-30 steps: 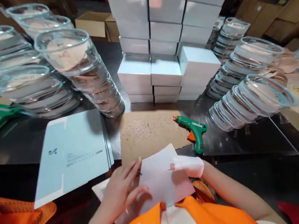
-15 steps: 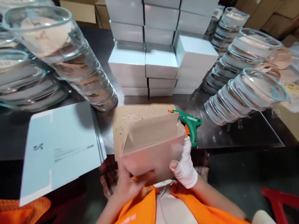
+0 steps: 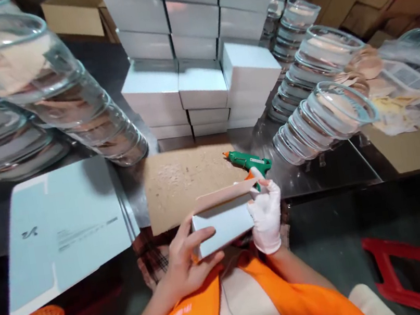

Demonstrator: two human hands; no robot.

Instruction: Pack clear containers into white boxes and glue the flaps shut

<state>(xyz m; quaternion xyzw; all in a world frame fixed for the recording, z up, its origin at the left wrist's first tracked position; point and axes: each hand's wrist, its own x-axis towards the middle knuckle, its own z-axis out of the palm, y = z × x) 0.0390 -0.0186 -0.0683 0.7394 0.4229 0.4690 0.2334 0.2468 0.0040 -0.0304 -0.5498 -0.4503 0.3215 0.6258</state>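
Note:
A small cardboard box (image 3: 228, 223), pale blue-white on the side facing me, is held between both hands just over the table's front edge. Bare fingers of my left hand (image 3: 192, 252) wrap its left end, some lying across the pale face. My right hand (image 3: 266, 212), in a white glove with bare fingertips, grips the right end and a raised brown flap (image 3: 225, 195). Just beyond that hand, a green glue gun (image 3: 249, 160) with an orange tip lies on a worn cardboard sheet (image 3: 182, 182) and the dark table.
Flat pale-blue box blanks (image 3: 66, 226) lie at left, overhanging the table edge. Tall glass container stacks (image 3: 97, 116) rise at left, with more glass stacks (image 3: 318, 120) at right. White boxes (image 3: 203, 85) are piled straight ahead. A red stool (image 3: 417, 274) stands at lower right.
The box has turned in my hands: its brown open side gave way to a pale face with a flap raised. My right fingers moved up to the flap. The view shifted.

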